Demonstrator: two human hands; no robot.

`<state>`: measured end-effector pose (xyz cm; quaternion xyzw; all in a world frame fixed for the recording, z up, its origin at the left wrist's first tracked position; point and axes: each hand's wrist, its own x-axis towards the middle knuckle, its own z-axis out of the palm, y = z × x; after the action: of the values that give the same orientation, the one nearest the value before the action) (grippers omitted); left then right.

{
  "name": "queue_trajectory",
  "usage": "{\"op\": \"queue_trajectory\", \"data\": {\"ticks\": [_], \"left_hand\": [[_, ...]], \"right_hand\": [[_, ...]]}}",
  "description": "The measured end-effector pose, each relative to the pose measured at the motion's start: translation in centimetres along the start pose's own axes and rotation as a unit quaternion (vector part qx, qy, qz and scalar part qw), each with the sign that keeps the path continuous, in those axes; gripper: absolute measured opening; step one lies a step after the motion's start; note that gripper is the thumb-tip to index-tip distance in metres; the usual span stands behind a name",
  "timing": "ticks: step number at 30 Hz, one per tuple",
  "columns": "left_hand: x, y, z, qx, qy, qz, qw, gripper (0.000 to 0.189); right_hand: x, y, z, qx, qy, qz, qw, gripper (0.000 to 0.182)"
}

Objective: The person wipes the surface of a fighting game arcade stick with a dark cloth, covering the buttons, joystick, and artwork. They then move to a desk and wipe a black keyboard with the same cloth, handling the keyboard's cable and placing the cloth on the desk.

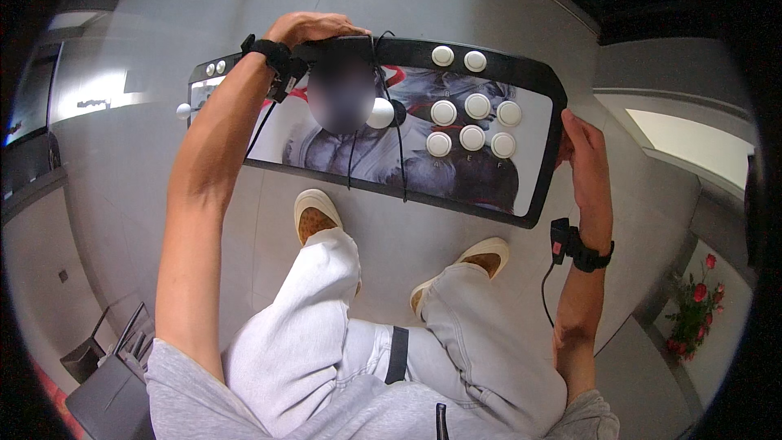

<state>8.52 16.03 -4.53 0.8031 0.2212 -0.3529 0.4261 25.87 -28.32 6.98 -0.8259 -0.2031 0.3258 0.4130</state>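
A long two-player arcade joystick console [528, 180], black-rimmed with a printed picture on top, is held up over the floor in front of my legs. My left hand [314, 25] grips its far edge, left of the middle, and the fingertips are hidden behind the rim. At the right end, my right hand [588, 153] clasps the short side with its thumb near the top corner. Round white push buttons [476, 106] cover the right half. A white ball-top joystick [382, 113] stands near the middle, another ball top [183, 111] at the left end. A thin black cable [401, 146] loops around the console.
Grey tiled floor [379, 244] lies below, with my shoes [316, 220] under the console. Red roses [699, 293] are at the right beside a grey panel. A dark chair [113, 397] stands at lower left. Black wrist straps [589, 250] carry small devices, with a wire on the right one.
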Motion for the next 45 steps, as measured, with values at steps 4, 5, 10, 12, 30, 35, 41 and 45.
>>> {"op": "queue_trajectory", "data": {"ticks": [4, 5, 10, 12, 30, 35, 41, 45], "left_hand": [[0.6, -1.4, 0.0, -0.032, -0.030, 0.014, 0.999, 0.054], [0.6, -1.2, 0.1, -0.031, -0.028, 0.017, 0.999, 0.054], [-0.7, -0.4, -0.3, -0.015, 0.072, 0.046, 0.996, 0.045], [0.2, -1.0, -0.3, -0.019, 0.122, 0.056, 0.991, 0.042], [-19.4, 3.2, 19.4, 0.030, 0.431, 0.408, 0.804, 0.016], [-15.4, 3.3, 11.0, 0.092, 0.548, 0.257, 0.791, 0.023], [-17.0, 6.1, 13.2, 0.053, 0.464, 0.409, 0.784, 0.012], [-20.5, 5.5, 22.7, 0.101, 0.216, 0.569, 0.787, 0.013]], "right_hand": [[0.1, 0.0, 0.1, 0.014, -0.011, 0.007, 1.000, 0.046], [0.2, 0.3, 0.1, 0.012, -0.010, 0.008, 1.000, 0.046], [0.2, 0.5, 0.1, -0.002, -0.020, 0.004, 1.000, 0.046], [0.6, 0.8, -0.2, -0.006, -0.036, -0.007, 0.999, 0.046], [0.7, 1.3, 0.0, -0.039, 0.001, -0.016, 0.999, 0.048], [0.5, 0.1, 0.4, -0.006, 0.008, 0.008, 1.000, 0.048], [-0.1, 0.3, 0.4, -0.004, 0.028, -0.009, 1.000, 0.046], [0.1, 0.5, -0.1, 0.008, 0.015, -0.013, 1.000, 0.045]]}}
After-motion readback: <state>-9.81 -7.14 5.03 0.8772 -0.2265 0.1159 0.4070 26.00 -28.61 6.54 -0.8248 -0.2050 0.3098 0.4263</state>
